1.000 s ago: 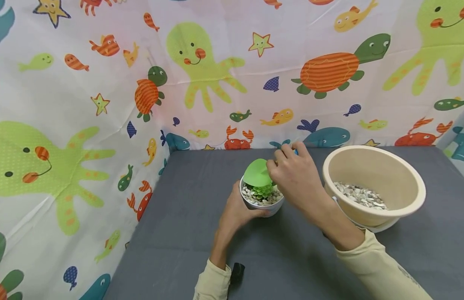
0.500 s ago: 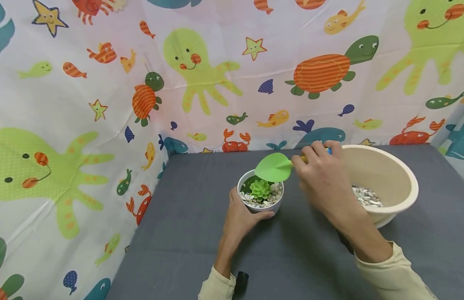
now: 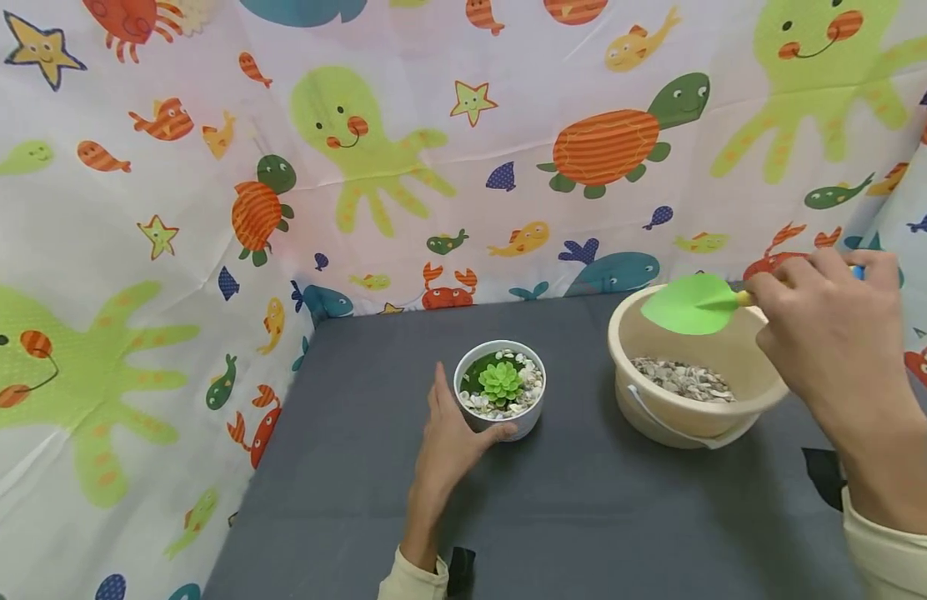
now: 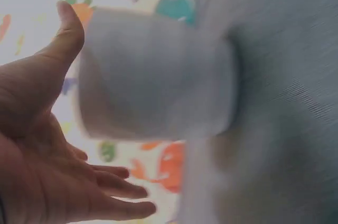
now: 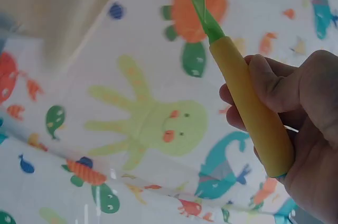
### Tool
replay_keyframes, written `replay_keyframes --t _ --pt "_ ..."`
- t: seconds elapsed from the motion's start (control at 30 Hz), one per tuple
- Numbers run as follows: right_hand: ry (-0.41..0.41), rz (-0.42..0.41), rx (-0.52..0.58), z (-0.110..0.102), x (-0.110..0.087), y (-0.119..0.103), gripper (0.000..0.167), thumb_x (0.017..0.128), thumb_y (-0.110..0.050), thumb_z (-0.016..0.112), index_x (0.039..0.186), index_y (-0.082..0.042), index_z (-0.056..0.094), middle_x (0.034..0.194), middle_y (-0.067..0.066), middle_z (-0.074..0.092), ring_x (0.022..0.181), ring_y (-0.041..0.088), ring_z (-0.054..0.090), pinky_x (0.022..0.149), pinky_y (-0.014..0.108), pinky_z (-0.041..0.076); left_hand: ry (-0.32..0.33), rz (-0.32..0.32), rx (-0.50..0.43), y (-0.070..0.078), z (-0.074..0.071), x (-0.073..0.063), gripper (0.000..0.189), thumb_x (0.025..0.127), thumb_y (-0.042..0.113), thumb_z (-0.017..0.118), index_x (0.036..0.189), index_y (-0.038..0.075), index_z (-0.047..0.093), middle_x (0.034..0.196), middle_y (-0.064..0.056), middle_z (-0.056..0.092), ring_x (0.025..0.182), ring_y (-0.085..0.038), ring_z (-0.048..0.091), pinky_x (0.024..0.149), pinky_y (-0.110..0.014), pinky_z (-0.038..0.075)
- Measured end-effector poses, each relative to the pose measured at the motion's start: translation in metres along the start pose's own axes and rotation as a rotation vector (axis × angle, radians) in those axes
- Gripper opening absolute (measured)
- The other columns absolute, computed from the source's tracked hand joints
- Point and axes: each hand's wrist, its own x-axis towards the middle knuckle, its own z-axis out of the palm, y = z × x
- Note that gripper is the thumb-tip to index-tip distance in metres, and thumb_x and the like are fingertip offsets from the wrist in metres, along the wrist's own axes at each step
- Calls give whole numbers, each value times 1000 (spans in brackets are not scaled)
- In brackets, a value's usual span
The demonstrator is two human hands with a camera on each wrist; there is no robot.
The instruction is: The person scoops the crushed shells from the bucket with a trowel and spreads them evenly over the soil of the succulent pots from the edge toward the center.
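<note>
Toy trowel (image 3: 692,304), green blade, yellow handle: held in the right hand (image 3: 846,333), fingers curled round the handle, thumb laid along it. Long axis runs roughly crosswise in the head view, blade leading out to the person's left of the grip.

Cream bucket (image 3: 688,423), white bail handle: on the person's left of the right hand and nearer to it than to the left. Blade appears in front of the bucket's far rim; this relation, blade to opening, seems the governing one. Height of blade over rim: cannot be told. Contents: pale, chip-like pebbles (image 3: 684,379), low in the bucket.

White pot (image 3: 527,421), upright, well apart from the trowel: green succulent (image 3: 501,383) ringed partly by pale stones. Left hand (image 3: 448,433) beside it, fingers extended along one side, thumb across the near side; spread wide, not gripping. Contact uncertain.

Support: grey-covered table (image 3: 568,500). Backdrop: sea-animal curtain (image 3: 403,275).

Obscured: much of the handle, behind the fingers; blade tip, cut off in the right wrist view; pot, blurred in the left wrist view.
</note>
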Motion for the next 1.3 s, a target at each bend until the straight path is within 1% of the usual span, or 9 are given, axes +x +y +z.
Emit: replay_keyframes --t 0.17,0.23,0.33,0.47,0.63,0.77,0.9,1.17,1.3 --pt "-342 -109 -175 20 -7 18 18 67 12 82 73 1 69 68 23 63 77 41 59 83 58 44 46 125 6 38 -10 3 127 77 49 91 170 18 9 174 -14 19 161 -41 23 122 -67 33" --pt "-462 -146 -215 28 -8 16 22 65 7 90 71 -1 70 66 21 63 75 38 58 82 54 43 16 192 11 57 -4 1 124 78 50 90 170 23 11 176 -10 17 163 -37 19 124 -65 32" --pt "-536 -194 -258 36 -9 7 24 67 5 91 64 -3 69 59 16 58 68 33 56 79 49 43 -60 298 41 80 12 -1 119 79 54 87 169 26 14 176 -6 19 164 -32 20 125 -60 34" --pt "-552 -177 -309 38 -11 -10 26 75 8 83 58 0 65 50 12 50 61 31 53 75 47 42 -172 397 53 100 38 4 114 83 52 86 169 25 16 175 -4 24 163 -25 26 125 -52 38" --pt "-581 -166 -381 43 -16 -25 27 82 10 74 58 0 65 49 10 50 59 33 54 73 50 43 -295 413 32 110 71 13 118 83 54 85 170 23 10 176 -2 21 161 -20 29 125 -47 39" --pt "-604 -145 -343 53 -20 -26 26 85 4 74 62 -5 67 52 8 56 62 35 59 76 53 43 -355 453 5 114 91 15 122 82 57 85 170 23 7 178 -3 13 162 -23 26 125 -48 39" --pt "-614 -65 -259 60 -22 -15 27 82 6 76 62 -8 65 53 8 56 64 37 61 74 51 41 -342 474 -5 117 102 14 118 85 61 80 170 19 11 178 -7 7 160 -27 30 122 -47 43" --pt "-673 136 33 79 -26 2 15 85 6 70 76 -6 68 67 17 66 71 43 62 79 70 38 -270 474 1 113 107 10 111 86 59 80 169 18 18 178 -7 11 159 -27 34 121 -44 45" --pt "-637 180 138 87 -27 8 26 81 8 66 63 -11 62 58 8 60 64 32 56 77 63 34 -272 485 -17 111 109 9 109 88 59 78 169 18 17 178 -7 11 158 -28 34 120 -45 45"
